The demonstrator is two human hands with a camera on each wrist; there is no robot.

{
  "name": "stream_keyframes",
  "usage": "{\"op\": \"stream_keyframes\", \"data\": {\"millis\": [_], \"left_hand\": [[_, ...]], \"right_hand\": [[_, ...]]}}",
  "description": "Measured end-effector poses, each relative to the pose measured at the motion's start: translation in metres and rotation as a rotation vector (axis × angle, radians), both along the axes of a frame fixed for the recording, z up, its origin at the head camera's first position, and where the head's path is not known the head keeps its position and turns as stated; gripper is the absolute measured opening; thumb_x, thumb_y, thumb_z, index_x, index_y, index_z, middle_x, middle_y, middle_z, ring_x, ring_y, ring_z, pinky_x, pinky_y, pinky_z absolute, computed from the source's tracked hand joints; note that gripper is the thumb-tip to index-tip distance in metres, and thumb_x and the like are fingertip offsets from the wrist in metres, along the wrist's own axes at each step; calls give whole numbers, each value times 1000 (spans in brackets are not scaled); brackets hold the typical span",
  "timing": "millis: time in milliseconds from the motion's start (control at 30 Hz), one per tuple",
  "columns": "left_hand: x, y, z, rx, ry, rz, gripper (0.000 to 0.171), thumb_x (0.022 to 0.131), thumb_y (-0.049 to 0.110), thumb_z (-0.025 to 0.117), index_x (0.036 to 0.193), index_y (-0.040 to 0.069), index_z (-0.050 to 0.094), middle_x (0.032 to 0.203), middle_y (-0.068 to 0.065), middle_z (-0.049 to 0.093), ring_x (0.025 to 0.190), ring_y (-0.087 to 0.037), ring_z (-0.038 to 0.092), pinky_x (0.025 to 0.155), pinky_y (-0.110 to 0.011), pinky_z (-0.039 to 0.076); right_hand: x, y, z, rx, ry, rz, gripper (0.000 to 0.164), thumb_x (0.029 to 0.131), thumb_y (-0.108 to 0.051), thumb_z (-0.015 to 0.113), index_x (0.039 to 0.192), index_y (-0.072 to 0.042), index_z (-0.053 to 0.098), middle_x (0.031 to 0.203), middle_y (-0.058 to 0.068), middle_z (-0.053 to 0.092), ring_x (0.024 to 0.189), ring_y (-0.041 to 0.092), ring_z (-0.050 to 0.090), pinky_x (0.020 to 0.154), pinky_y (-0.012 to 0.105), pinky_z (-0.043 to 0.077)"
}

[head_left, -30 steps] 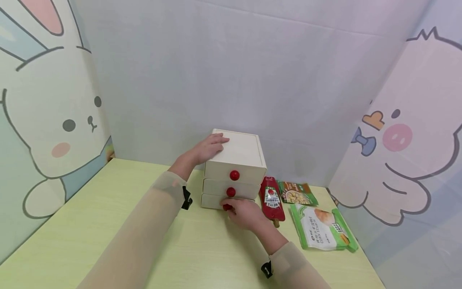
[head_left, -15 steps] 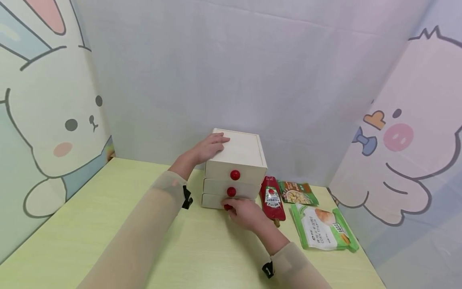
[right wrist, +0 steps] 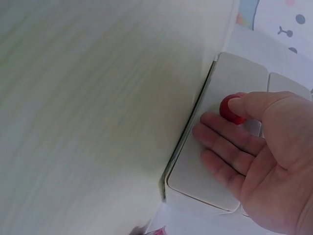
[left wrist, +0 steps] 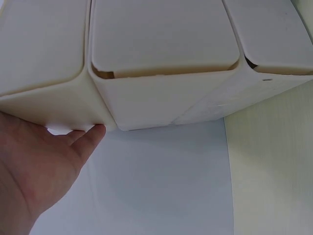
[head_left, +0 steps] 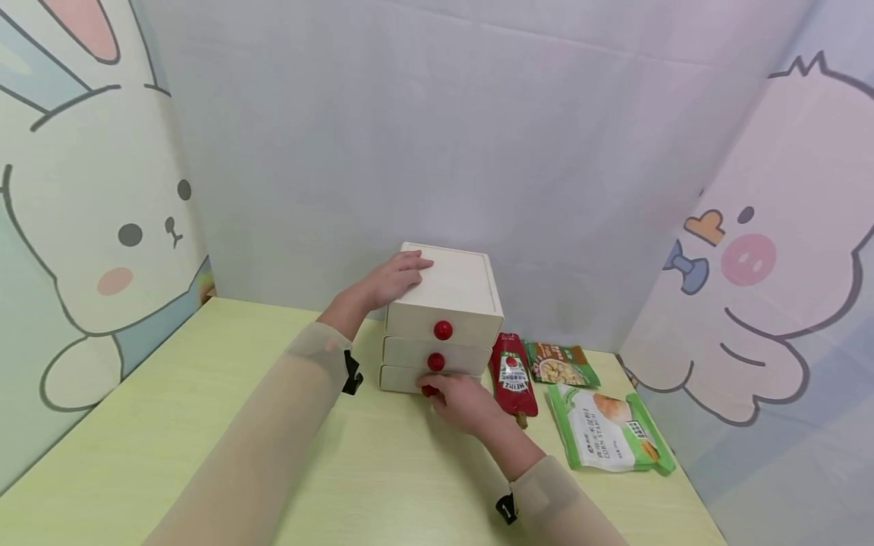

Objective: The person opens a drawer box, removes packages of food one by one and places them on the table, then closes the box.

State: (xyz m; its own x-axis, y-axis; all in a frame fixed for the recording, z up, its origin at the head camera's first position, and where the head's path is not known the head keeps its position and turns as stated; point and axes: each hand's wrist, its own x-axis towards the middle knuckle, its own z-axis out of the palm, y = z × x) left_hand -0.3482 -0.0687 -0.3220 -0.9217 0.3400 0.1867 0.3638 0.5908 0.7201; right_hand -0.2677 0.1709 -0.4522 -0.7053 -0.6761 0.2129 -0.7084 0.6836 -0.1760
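A white drawer unit point(head_left: 454, 282) with three stacked drawers stands against the back cloth, a red knob on each front. On its top left edge rests my left hand point(head_left: 394, 280), fingers laid over the top; the left wrist view shows the thumb point(left wrist: 89, 141) against the side. My right hand point(head_left: 467, 403) is at the lowest drawer, pinching its round red knob point(right wrist: 230, 109) between thumb and index finger. The other fingers of that hand lie against the drawer front point(right wrist: 195, 178). All three drawers look pushed in.
Right of the unit lie a red Heinz pouch point(head_left: 514, 377), a green and brown food packet point(head_left: 561, 365) and a green and white corn starch bag point(head_left: 608, 431). Printed cloth walls point(head_left: 771, 303) bound the pale wooden table point(head_left: 382, 470).
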Motion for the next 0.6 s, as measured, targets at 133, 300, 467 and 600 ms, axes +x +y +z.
{"op": "stream_keyframes", "data": {"millis": [133,300,467,600], "left_hand": [[-2,0,-1,-1,10,-9,58,111,27,40,168,14,47,185,-10,21,173,-36,13,138,-59,16],[-4,2,-2,5,12,-1,59,110,26,40,167,14,48,185,-10,18,173,-36,9,138,-60,15],[-4,-1,-6,102,21,59,59,114,34,37,169,12,45,187,-12,-1,173,-37,-3,138,-63,11],[2,-13,-11,213,70,113,62,118,38,33,172,8,36,185,-16,10,173,-37,8,138,-61,14]], "right_hand": [[0,2,-1,-11,-13,16,28,103,-7,73,129,-13,78,115,3,81,88,12,67,84,33,63],[2,6,1,-5,-77,33,36,103,-7,71,138,-13,74,127,5,79,93,13,64,85,30,60],[9,9,2,5,-125,54,40,105,-7,69,144,-13,71,137,6,75,98,16,65,84,29,58],[20,16,6,3,-136,40,41,107,-13,68,148,-16,69,146,6,72,115,21,72,94,38,63]]}}
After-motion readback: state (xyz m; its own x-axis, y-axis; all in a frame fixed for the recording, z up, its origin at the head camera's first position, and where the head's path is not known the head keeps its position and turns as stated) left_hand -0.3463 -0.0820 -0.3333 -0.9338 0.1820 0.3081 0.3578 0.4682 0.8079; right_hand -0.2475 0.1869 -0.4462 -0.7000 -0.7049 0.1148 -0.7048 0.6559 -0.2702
